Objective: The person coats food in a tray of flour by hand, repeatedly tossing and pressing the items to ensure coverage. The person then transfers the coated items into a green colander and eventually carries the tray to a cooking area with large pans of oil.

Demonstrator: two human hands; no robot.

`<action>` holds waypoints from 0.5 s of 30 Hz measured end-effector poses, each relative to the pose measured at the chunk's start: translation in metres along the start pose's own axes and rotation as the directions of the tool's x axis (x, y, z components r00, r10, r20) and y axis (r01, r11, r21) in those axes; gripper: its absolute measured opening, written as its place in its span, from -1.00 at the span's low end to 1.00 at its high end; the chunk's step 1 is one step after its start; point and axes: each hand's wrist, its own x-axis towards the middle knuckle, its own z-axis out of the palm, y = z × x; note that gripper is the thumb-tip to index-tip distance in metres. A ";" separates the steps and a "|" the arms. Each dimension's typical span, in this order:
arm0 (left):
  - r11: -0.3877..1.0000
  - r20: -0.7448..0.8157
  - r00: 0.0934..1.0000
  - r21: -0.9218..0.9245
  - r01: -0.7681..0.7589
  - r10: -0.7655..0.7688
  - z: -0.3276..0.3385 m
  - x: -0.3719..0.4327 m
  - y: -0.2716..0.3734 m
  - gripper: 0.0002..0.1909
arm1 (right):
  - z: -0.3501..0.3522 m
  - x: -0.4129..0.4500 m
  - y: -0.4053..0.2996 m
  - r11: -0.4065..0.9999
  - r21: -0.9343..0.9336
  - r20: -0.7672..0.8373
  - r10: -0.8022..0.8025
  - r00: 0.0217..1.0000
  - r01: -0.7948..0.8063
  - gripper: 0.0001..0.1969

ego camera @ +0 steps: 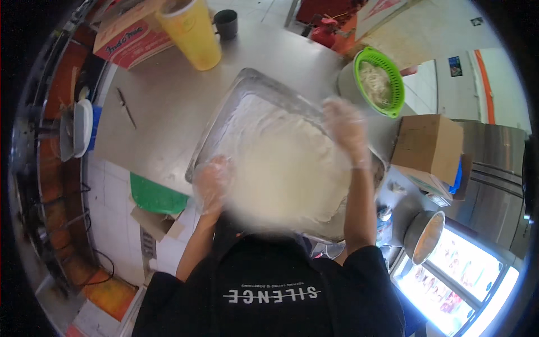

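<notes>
A large rectangular metal tray (248, 78) lies on the steel table before me, with white flour-like powder (257, 109) spread across it. A pale, round blur hides much of its middle, and I cannot tell what makes it. My left hand (214, 179), in a loose clear plastic glove, is at the tray's left side with fingers curled. Over the far right rim is my right hand (346, 128), gloved the same way and also curled. Motion blur and the gloves hide whether either hand grips anything.
A grey pot (346, 80) with a green plastic strainer (398, 92) stands beyond my right hand. Farther left are a yellow pitcher (196, 38), a dark mug (226, 24), a carton (134, 44) and a knife (126, 108). Rightward sit a cardboard box (417, 141) and metal bowl (414, 229).
</notes>
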 end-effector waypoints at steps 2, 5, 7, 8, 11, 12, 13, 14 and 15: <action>0.978 0.213 0.976 0.210 0.004 -0.050 -0.011 0.012 0.009 -0.59 | 0.069 -0.032 -0.022 0.993 -0.041 0.227 -0.099 0.969 0.111 -0.69; 0.996 0.197 0.980 0.080 -0.049 0.033 0.020 0.000 -0.054 -0.57 | 0.117 -0.056 -0.079 0.951 0.126 0.259 -0.307 0.916 0.284 -0.66; 0.945 0.016 0.997 -0.321 -0.062 0.071 0.029 -0.003 -0.068 -0.61 | 0.132 -0.103 -0.094 0.852 0.087 0.235 -0.521 0.821 0.516 -0.65; 0.966 -0.042 0.993 -0.228 -0.119 0.112 0.028 -0.004 -0.060 -0.61 | 0.146 -0.116 -0.085 0.832 0.187 0.361 -0.552 0.752 0.522 -0.62; 0.987 -0.111 0.981 0.040 -0.156 0.159 0.016 -0.004 -0.035 -0.62 | 0.110 -0.141 -0.069 0.900 0.340 0.448 -0.410 0.795 0.273 -0.54; 0.980 -0.112 0.979 0.120 -0.159 0.172 0.012 -0.002 -0.024 -0.62 | 0.103 -0.150 -0.050 0.910 0.374 0.482 -0.357 0.800 0.180 -0.51; 0.971 -0.111 0.977 0.176 -0.161 0.182 0.009 -0.001 -0.017 -0.62 | 0.122 -0.172 -0.006 0.861 0.421 0.393 -0.457 0.798 0.285 -0.48; 0.965 -0.105 0.977 0.204 -0.163 0.188 0.006 -0.001 -0.012 -0.62 | 0.127 -0.189 0.019 0.833 0.439 0.350 -0.503 0.790 0.335 -0.47; 0.961 -0.102 0.976 0.219 -0.168 0.193 0.005 -0.001 -0.008 -0.62 | 0.131 -0.206 0.045 0.805 0.452 0.307 -0.545 0.780 0.385 -0.46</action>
